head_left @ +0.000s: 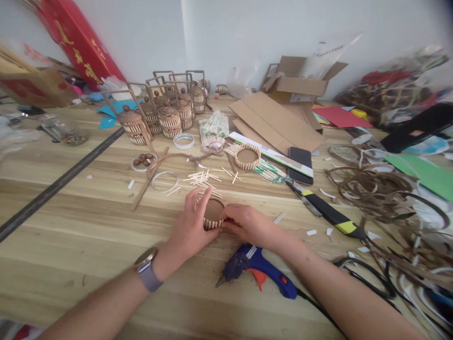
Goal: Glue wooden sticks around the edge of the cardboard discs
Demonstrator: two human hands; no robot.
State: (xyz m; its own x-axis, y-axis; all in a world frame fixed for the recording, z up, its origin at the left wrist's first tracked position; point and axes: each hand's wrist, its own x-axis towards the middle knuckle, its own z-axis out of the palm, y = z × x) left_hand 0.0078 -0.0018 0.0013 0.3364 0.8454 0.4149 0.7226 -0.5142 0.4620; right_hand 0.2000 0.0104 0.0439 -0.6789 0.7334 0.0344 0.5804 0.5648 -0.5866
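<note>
A small round cardboard base (214, 208) with short wooden sticks standing around its rim lies on the table. My left hand (193, 219) curves around its left side, thumb at the near edge and fingers at the far edge, holding it. At the right rim, the fingers of my right hand (244, 222) are pinched together. What lies between them is too small to tell. Below my right hand a blue hot glue gun (256, 267) rests on its side, nozzle to the left. Loose wooden sticks (201, 178) are scattered beyond my left hand.
Another stick-rimmed round base (247, 157) sits farther back near a black phone (300, 165). A utility knife (329, 213) and brown strip coils (368, 179) lie right. Small lidded baskets with handles (170, 118) stand at the back left. A white tape roll (184, 140) lies nearby.
</note>
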